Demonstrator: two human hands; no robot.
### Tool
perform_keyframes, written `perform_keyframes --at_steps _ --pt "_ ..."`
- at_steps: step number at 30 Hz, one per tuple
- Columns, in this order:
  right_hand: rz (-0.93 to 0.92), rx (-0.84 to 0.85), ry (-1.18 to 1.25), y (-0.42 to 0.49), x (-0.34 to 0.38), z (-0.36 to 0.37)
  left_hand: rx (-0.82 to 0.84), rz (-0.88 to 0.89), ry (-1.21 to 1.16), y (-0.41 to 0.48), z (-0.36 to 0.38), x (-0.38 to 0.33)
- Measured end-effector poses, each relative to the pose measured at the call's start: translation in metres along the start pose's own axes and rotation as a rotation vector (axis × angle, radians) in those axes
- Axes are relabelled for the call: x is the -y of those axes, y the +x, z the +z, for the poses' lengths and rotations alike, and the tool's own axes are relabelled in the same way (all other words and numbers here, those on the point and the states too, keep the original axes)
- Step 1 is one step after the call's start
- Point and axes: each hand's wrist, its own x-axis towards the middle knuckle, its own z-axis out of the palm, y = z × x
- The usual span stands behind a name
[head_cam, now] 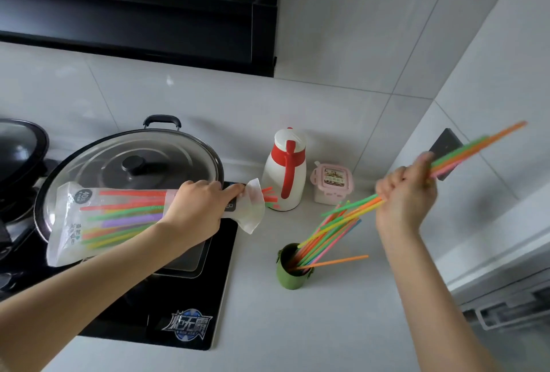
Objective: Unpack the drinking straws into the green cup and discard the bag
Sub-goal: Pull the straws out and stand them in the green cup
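Note:
My left hand (196, 208) grips a clear plastic straw bag (98, 219) near its open end, holding it level over the stove; several coloured straws lie inside and a few tips stick out on the right. My right hand (404, 193) is closed around a bundle of straws (464, 151) raised above the counter, slanting up to the right. Below it stands the green cup (290, 276), with several straws (324, 234) leaning in it. One orange straw (336, 261) rests across the cup's rim.
A lidded steel wok (134, 160) sits on the black induction hob (184, 312) under the bag. A white and red jug (285, 172) and a small pink container (331, 184) stand against the tiled wall. A black range hood (148, 14) hangs above.

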Motion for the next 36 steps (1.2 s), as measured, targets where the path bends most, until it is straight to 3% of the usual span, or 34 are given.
perform_keyframes --at_steps 5,12,20,28,36 --pt "-0.058 0.240 -0.316 -0.024 -0.062 0.004 0.008 -0.006 -0.037 0.001 0.004 0.004" --pt "0.031 0.290 -0.598 -0.042 -0.124 -0.022 0.009 -0.018 -0.051 -0.002 0.007 0.004" --pt "0.179 0.239 -0.486 -0.047 -0.127 -0.031 0.019 -0.012 -0.047 -0.001 0.011 0.003" --pt "0.339 0.315 -0.626 -0.050 -0.129 -0.033 0.010 0.006 -0.084 0.000 0.011 0.000" --pt "0.035 0.214 -0.539 -0.036 -0.097 -0.024 0.033 0.041 -0.063 0.002 0.012 -0.003"
